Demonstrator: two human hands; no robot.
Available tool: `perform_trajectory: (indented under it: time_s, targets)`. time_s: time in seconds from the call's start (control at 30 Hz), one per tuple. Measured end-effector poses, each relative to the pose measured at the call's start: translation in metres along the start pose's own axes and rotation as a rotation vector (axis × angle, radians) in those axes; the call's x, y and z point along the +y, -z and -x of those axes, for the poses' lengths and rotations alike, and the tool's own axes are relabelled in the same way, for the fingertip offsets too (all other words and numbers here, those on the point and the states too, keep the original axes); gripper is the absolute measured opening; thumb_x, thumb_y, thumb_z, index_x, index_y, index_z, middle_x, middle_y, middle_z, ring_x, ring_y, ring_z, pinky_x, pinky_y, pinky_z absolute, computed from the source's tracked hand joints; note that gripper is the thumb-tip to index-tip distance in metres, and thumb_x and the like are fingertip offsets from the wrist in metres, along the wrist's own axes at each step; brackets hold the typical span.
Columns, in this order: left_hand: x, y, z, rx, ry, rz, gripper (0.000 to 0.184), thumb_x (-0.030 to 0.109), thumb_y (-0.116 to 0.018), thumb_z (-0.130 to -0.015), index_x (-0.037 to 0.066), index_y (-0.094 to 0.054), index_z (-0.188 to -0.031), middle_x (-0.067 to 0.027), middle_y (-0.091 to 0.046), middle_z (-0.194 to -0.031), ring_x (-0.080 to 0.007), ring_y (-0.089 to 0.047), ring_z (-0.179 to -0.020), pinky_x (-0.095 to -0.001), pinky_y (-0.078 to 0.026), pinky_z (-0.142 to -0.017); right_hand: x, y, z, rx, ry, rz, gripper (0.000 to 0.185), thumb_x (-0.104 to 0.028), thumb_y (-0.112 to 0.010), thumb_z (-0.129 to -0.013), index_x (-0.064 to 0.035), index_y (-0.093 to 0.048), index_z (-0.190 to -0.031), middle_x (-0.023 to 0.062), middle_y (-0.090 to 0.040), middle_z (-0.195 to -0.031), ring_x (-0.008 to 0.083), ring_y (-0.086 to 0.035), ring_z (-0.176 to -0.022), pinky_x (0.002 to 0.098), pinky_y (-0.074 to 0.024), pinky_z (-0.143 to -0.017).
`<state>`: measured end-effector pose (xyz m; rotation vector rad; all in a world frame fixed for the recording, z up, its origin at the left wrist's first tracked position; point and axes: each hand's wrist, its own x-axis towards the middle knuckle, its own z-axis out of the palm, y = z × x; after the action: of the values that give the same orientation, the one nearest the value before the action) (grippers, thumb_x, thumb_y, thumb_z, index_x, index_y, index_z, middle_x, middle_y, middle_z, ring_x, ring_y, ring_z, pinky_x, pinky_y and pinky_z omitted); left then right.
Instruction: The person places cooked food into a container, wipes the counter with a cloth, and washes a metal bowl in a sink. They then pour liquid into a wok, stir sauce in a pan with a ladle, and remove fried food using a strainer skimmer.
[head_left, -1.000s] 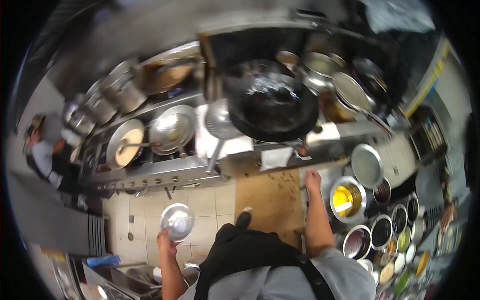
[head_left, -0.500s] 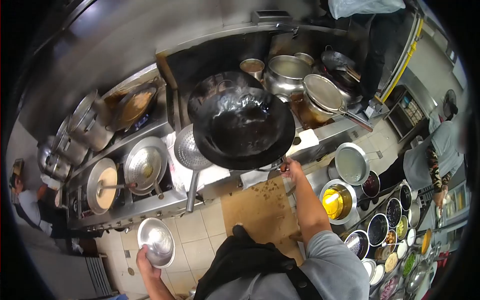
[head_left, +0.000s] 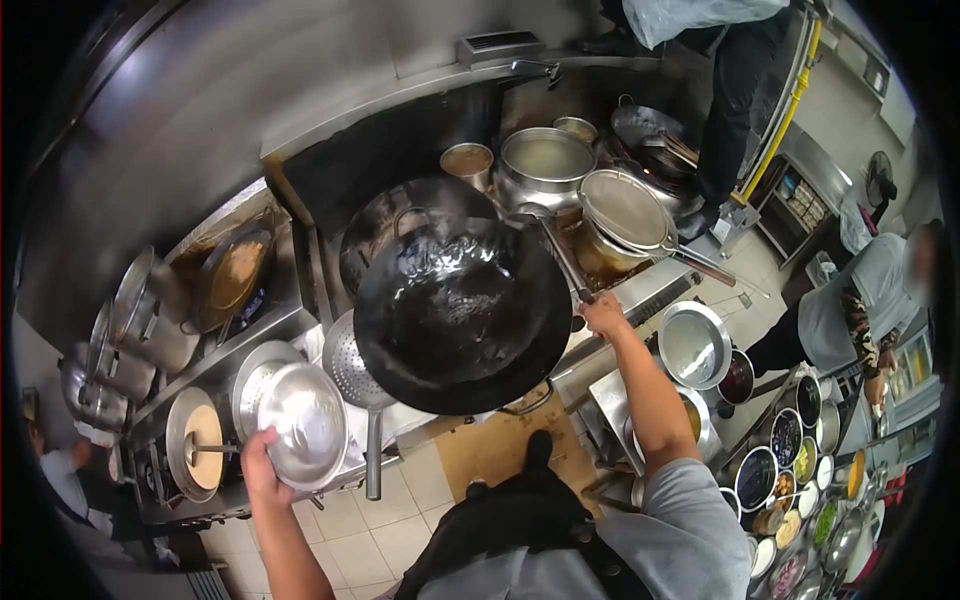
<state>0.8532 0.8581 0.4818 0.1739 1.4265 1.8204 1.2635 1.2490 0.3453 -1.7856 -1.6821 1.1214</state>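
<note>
My left hand (head_left: 262, 470) grips the rim of a shiny metal bowl (head_left: 303, 425), held over the front of the stove. My right hand (head_left: 602, 315) is closed around the end of a long-handled ladle (head_left: 566, 255), whose head lies beyond the right rim of the large black wok (head_left: 460, 310). Nobody's hand is on this wok, which has a glossy dark inside and a loop handle at its near edge. Left of it rests a perforated strainer (head_left: 351, 365). Another dark wok (head_left: 375, 225) is partly hidden behind.
Pots (head_left: 548, 160) and a round sieve (head_left: 626, 208) stand at the back right. A pan of pale batter-like liquid (head_left: 207, 455) is at left. Ingredient bowls (head_left: 787, 432) crowd the right side. A co-worker (head_left: 850, 310) stands at right; another person's leg (head_left: 735, 125) is near the back.
My right hand has left the wok's near handle and taken hold of the ladle. My left hand has raised the bowl up and over the stove front. The camera view has shifted.
</note>
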Motion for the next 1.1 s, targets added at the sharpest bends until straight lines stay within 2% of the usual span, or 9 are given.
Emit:
perform_trajectory:
  time_s: [0.03,0.13,0.23,0.37,0.43,0.53,0.77,0.9,1.1]
  targets:
    - [0.002,-0.007,-0.016,0.007,-0.002,-0.005,0.034,0.015,-0.053,-0.078,0.001,-0.051,-0.109,-0.013,-0.057,-0.105,-0.0275,-0.058,-0.094,-0.0407,-0.049,-0.083,0.007,0.004,-0.01,-0.027,0.035,0.107,0.034,-0.025,-0.063,-0.079,0.0086,-0.059,-0.074,0.0196,-0.056,-0.056,0.0309,-0.06,-0.053,0.0403,-0.046,-0.051]
    - [0.008,-0.071,-0.041,-0.004,-0.034,-0.028,0.034,0.018,-0.05,-0.08,0.001,-0.052,-0.108,-0.0136,-0.058,-0.105,-0.0268,-0.058,-0.095,-0.0401,-0.049,-0.083,-0.003,0.015,-0.007,0.06,0.207,0.317,0.035,-0.024,-0.061,-0.081,0.0084,-0.06,-0.093,0.0295,-0.06,-0.093,0.0405,-0.058,-0.096,0.0412,-0.0462,-0.08]
    - [0.004,-0.125,-0.081,-0.028,-0.037,-0.107,0.036,0.019,-0.049,-0.08,0.001,-0.051,-0.111,-0.0138,-0.058,-0.106,-0.0274,-0.058,-0.096,-0.0401,-0.048,-0.084,-0.029,0.044,-0.01,-0.139,0.043,-0.126,0.033,-0.025,-0.059,-0.084,0.0036,-0.06,-0.1,0.013,-0.06,-0.066,0.0232,-0.061,-0.057,0.034,-0.0473,-0.055]
    - [-0.011,-0.224,-0.13,-0.061,-0.108,-0.245,0.04,0.017,-0.047,-0.082,-0.001,-0.046,-0.118,-0.0144,-0.058,-0.103,-0.0276,-0.062,-0.081,-0.0407,-0.052,-0.052,-0.048,0.076,-0.061,-0.146,0.078,-0.326,0.029,-0.029,-0.054,-0.087,-0.0006,-0.056,-0.083,0.0046,-0.052,-0.057,0.0147,-0.049,-0.044,0.0299,-0.0362,-0.035]
    - [-0.024,-0.278,-0.154,-0.234,-0.105,-0.236,0.043,0.016,-0.046,-0.083,-0.002,-0.04,-0.122,-0.0164,-0.057,-0.101,-0.0273,-0.062,-0.07,-0.0361,-0.051,-0.039,-0.083,0.112,-0.072,-0.199,0.028,-0.397,0.024,-0.024,-0.057,-0.084,-0.0015,-0.054,-0.077,0.0059,-0.052,-0.056,0.0154,-0.048,-0.042,0.0303,-0.037,-0.035]
    - [-0.059,-0.341,-0.199,-0.271,-0.038,-0.33,0.038,0.013,-0.043,-0.086,-0.002,-0.036,-0.12,-0.0212,-0.056,-0.097,-0.0282,-0.062,-0.063,-0.0342,-0.054,-0.042,-0.102,0.146,-0.115,-0.122,0.202,-0.214,0.02,-0.017,-0.061,-0.08,-0.0014,-0.052,-0.071,0.0073,-0.052,-0.054,0.0161,-0.048,-0.04,0.0307,-0.0367,-0.035]
    - [-0.126,-0.456,-0.265,-0.35,0.058,-0.478,0.03,0.011,-0.039,-0.089,-0.004,-0.038,-0.116,-0.0222,-0.06,-0.083,-0.0291,-0.064,-0.06,-0.0388,-0.056,-0.049,-0.124,0.17,-0.197,-0.165,0.018,-0.2,0.014,-0.005,-0.055,-0.076,0.0014,-0.053,-0.064,0.0117,-0.052,-0.055,0.0188,-0.05,-0.042,0.0321,-0.0374,-0.036]
    - [-0.155,-0.499,-0.287,-0.248,0.014,-0.541,0.031,0.008,-0.037,-0.088,-0.007,-0.041,-0.115,-0.0225,-0.06,-0.085,-0.0302,-0.064,-0.061,-0.0397,-0.056,-0.05,-0.123,0.176,-0.231,-0.339,-0.069,-0.471,0.011,-0.008,-0.051,-0.081,-0.0009,-0.054,-0.072,0.0091,-0.055,-0.06,0.0172,-0.051,-0.049,0.0296,-0.0413,-0.041]
    - [-0.19,-0.54,-0.324,-0.28,0.117,-0.524,0.033,0.005,-0.035,-0.086,-0.011,-0.044,-0.114,-0.023,-0.059,-0.091,-0.0325,-0.064,-0.066,-0.0407,-0.057,-0.051,-0.128,0.202,-0.215,-0.541,-0.327,-1.03,0.007,-0.01,-0.051,-0.083,-0.0058,-0.049,-0.078,-0.0006,-0.05,-0.061,0.0078,-0.046,-0.05,0.0179,-0.0314,-0.04]
